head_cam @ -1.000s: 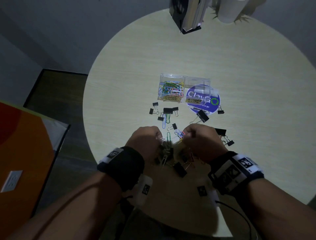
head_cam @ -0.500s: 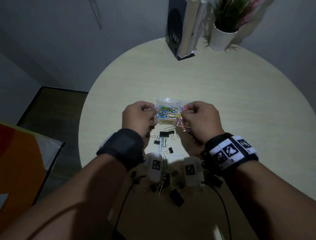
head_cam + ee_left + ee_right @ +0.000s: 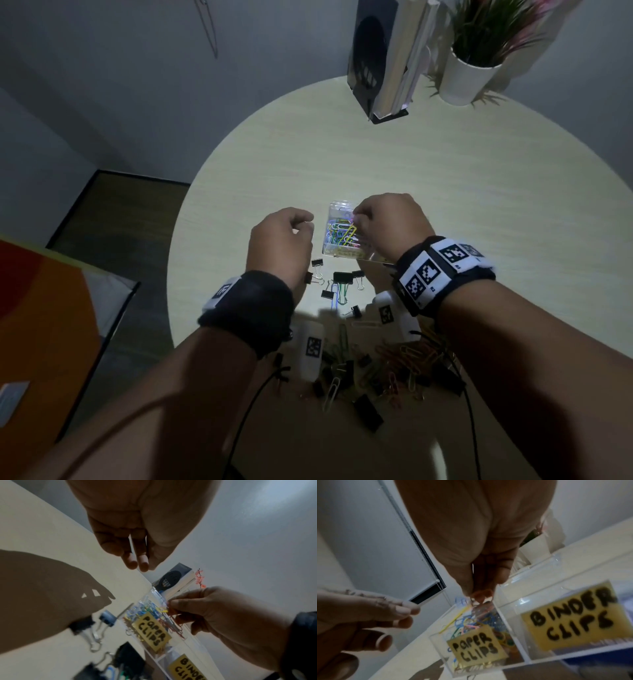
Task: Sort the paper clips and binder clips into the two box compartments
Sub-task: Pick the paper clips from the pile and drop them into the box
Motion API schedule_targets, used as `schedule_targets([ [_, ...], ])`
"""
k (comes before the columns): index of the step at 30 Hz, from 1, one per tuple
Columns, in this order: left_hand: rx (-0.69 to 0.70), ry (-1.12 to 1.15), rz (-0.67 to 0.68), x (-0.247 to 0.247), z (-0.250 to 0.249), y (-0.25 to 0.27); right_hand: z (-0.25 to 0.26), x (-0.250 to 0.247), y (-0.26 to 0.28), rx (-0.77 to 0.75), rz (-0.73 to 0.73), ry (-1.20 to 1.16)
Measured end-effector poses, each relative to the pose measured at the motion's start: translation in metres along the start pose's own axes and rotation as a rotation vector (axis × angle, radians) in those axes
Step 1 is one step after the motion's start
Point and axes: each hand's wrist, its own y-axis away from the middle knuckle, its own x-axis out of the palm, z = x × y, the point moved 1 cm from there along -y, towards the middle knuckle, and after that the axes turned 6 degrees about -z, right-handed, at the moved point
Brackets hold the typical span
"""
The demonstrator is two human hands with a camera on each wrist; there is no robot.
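Observation:
A clear two-compartment box (image 3: 331,207) stands mid-table. Its left compartment, labelled PAPER CLIPS (image 3: 476,649), holds several coloured paper clips (image 3: 340,234). The compartment labelled BINDER CLIPS (image 3: 565,616) looks bare; in the head view my right wrist hides it. My right hand (image 3: 356,219) hovers over the paper clip compartment and pinches a few reddish paper clips (image 3: 173,613) that hang into it. My left hand (image 3: 305,228) hangs just left of the box with loosely curled fingers (image 3: 135,561) and holds nothing. Black binder clips (image 3: 342,277) lie in front of the box.
A mixed pile of paper clips and binder clips (image 3: 394,363) lies by the table's near edge under my wrists. A black file holder (image 3: 380,58) and a potted plant (image 3: 476,68) stand at the far edge. An orange panel (image 3: 34,308) is down at the left.
Both hands rose from the near pile to the box with clips. The left hand has since let go and drawn back left; the right hand has shifted over the paper clip compartment.

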Motion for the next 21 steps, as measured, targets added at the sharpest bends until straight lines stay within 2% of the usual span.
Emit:
schedule_targets([
  [2, -0.002, -0.022, -0.003, -0.009, 0.005, 0.005, 0.000, -0.004, 0.002, -0.046, -0.001, 0.040],
  [5, 0.008, -0.047, -0.020, -0.021, 0.016, 0.012, -0.009, -0.023, 0.012, 0.040, -0.144, -0.162],
  [7, 0.031, -0.091, 0.044, -0.024, 0.025, 0.019, -0.023, -0.037, 0.037, 0.126, -0.238, -0.323],
  [8, 0.087, -0.155, 0.114, -0.023, 0.031, 0.024, -0.030, -0.040, 0.055, 0.141, -0.234, -0.340],
  [10, 0.332, -0.335, 0.332, -0.017, 0.038, 0.042, -0.046, -0.031, 0.095, 0.106, -0.108, -0.251],
  [12, 0.671, -0.441, 0.549, -0.007, 0.042, 0.064, -0.059, -0.008, 0.133, 0.012, 0.073, -0.048],
  [13, 0.798, -0.477, 0.619, 0.000, 0.046, 0.074, -0.065, 0.005, 0.147, -0.057, 0.131, 0.057],
  [14, 0.863, -0.522, 0.664, 0.006, 0.047, 0.083, -0.070, 0.018, 0.156, -0.128, 0.161, 0.144],
  [16, 0.883, -0.606, 0.652, 0.013, 0.047, 0.094, -0.078, 0.035, 0.166, -0.190, 0.170, 0.228],
  [19, 0.779, -0.644, 0.624, 0.013, 0.047, 0.093, -0.079, 0.041, 0.169, -0.210, 0.118, 0.283],
  [21, 0.853, -0.728, 0.628, 0.015, 0.045, 0.094, -0.075, 0.040, 0.170, -0.206, 0.106, 0.344],
])
